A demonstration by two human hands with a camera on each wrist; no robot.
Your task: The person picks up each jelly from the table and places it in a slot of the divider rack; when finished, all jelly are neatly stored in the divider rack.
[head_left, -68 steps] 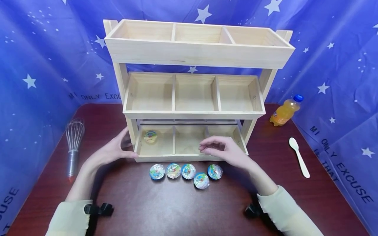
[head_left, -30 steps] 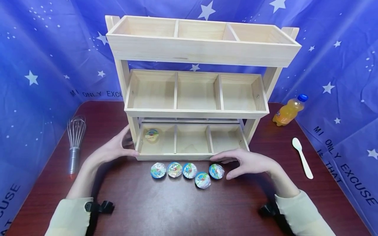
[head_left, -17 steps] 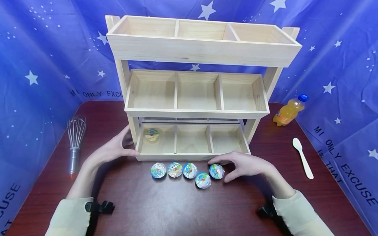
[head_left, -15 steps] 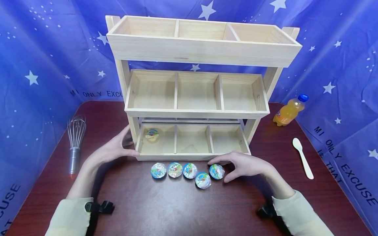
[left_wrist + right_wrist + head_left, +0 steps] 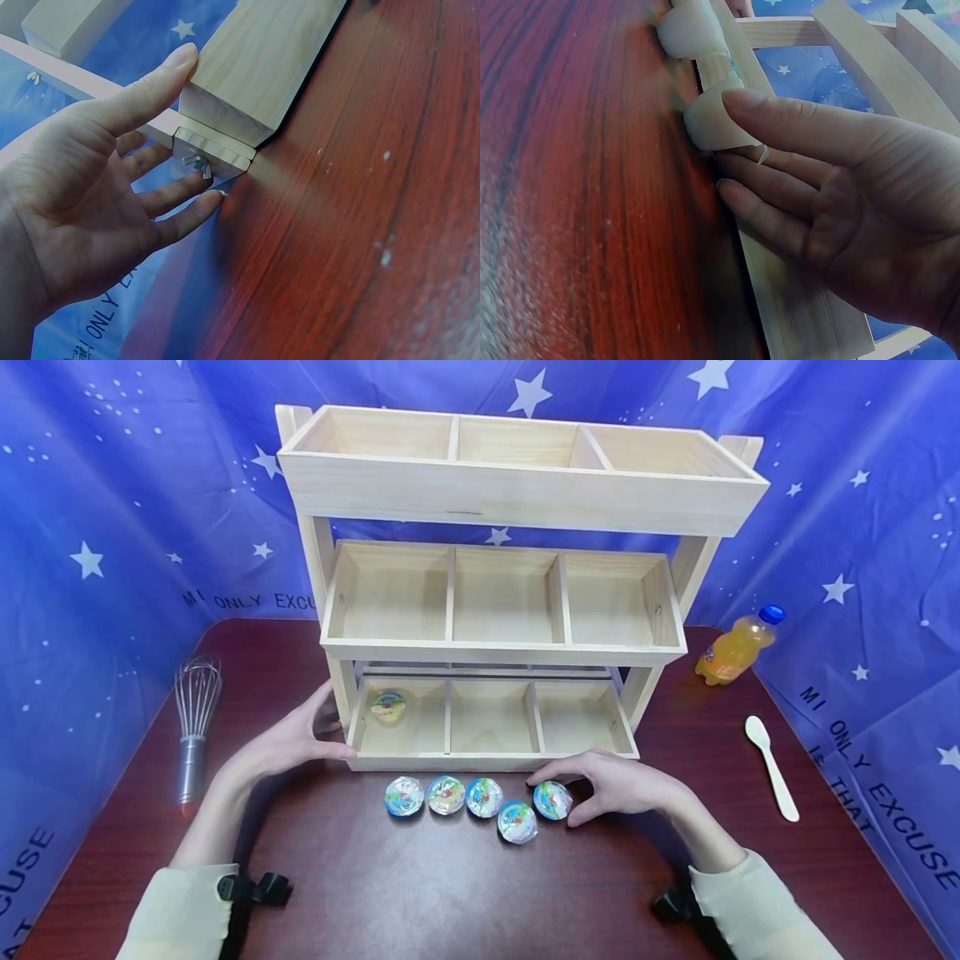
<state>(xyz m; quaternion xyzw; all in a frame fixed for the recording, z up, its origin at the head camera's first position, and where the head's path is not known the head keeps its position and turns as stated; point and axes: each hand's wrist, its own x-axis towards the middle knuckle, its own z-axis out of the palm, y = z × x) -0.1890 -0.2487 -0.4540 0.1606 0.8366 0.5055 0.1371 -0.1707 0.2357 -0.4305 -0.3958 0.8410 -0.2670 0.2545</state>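
In the head view, my right hand (image 5: 618,782) holds the rightmost jelly cup (image 5: 552,800) on the table, index finger at its far left and thumb at its near right. The right wrist view shows the thumb against the milky side of this jelly cup (image 5: 718,122), other fingers beyond it. My left hand (image 5: 281,743) grips the lower left corner of the three-tier wooden rack (image 5: 510,497). Its thumb lies at the bottom tray's front corner, and its fingers reach round the side near a wing nut (image 5: 198,163). One jelly cup (image 5: 388,707) sits in the bottom tray's left compartment.
Several foil-lidded jelly cups (image 5: 446,795) stand before the rack, one (image 5: 517,822) nearer the front. A whisk (image 5: 195,727) lies at the left. At the right are an orange drink bottle (image 5: 738,647) and a white spoon (image 5: 772,768). A starry blue curtain (image 5: 90,635) surrounds the table (image 5: 420,902).
My right hand has come from over the bottom tray down to the rightmost jelly cup, its thumb and index finger drawing in round it. The left hand stays at the rack.
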